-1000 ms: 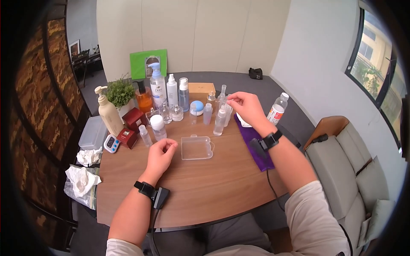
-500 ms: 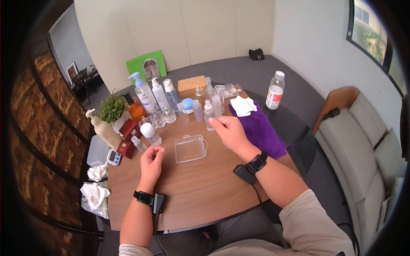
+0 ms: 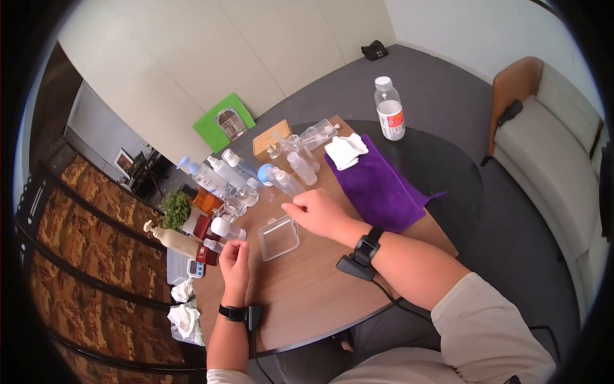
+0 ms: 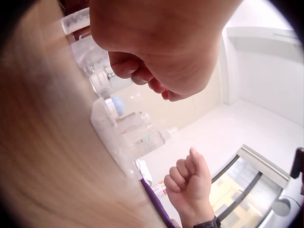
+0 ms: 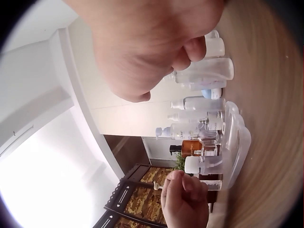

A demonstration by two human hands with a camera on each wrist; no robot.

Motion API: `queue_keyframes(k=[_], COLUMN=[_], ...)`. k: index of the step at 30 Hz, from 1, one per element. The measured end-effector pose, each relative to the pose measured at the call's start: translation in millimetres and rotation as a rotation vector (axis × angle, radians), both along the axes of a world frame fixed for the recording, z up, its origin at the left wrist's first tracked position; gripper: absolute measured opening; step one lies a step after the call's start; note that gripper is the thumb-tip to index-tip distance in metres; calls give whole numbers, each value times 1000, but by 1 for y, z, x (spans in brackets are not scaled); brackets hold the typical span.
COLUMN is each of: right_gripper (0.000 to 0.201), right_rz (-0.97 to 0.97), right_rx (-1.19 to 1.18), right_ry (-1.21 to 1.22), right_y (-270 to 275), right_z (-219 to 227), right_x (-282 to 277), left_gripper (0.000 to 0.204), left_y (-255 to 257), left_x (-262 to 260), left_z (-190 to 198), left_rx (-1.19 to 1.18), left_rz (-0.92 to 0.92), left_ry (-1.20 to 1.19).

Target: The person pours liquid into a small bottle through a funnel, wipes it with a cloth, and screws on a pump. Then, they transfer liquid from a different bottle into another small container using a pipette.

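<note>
My left hand (image 3: 235, 265) is raised over the near left part of the table, fingers curled and holding nothing. A white-capped clear bottle (image 3: 228, 229) and a small clear bottle (image 3: 213, 245) stand just beyond it. Fingers curled with the thumb stretched out, my right hand (image 3: 318, 214) hovers near the middle, also holding nothing. A shallow clear plastic case (image 3: 279, 239) lies between the hands. Past the right hand are a clear spray bottle (image 3: 285, 181) and a frosted bottle (image 3: 301, 168). The left wrist view shows the right hand (image 4: 187, 185) as a fist with its thumb up.
Pump bottles, including a cream one (image 3: 176, 242), crowd the left and back of the wooden table (image 3: 300, 307). A purple cloth (image 3: 380, 195) with white tissue (image 3: 346, 151) lies right. Beyond stands a labelled plastic bottle (image 3: 390, 115). A timer (image 3: 195, 268) sits at the left edge.
The head view has turned and tilted. My right hand has come back from among the clear bottles toward the plastic case. The left hand stays near the white-capped bottle, its fingers still curled.
</note>
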State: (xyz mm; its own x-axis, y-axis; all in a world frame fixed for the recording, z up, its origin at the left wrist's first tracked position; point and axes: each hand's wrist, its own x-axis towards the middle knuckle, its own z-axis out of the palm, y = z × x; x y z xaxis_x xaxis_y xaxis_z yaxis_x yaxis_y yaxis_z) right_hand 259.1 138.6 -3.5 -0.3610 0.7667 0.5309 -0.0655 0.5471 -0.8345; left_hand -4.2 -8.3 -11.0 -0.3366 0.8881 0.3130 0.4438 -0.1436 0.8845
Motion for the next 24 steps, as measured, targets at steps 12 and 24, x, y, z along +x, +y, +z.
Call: queue_keyframes(k=[12,24], right_gripper=[30,29], right_rz=[18,23], right_rx=[175,167], right_ry=[-393,-453], right_y=[2,5], right_z=[-7,-6], right_x=[7,9], left_gripper=[17,22], left_y=[119,152], left_x=[89,80], left_z=[114,112], left_rx=[97,-37], left_rz=[-91,-244], left_ry=[692,909])
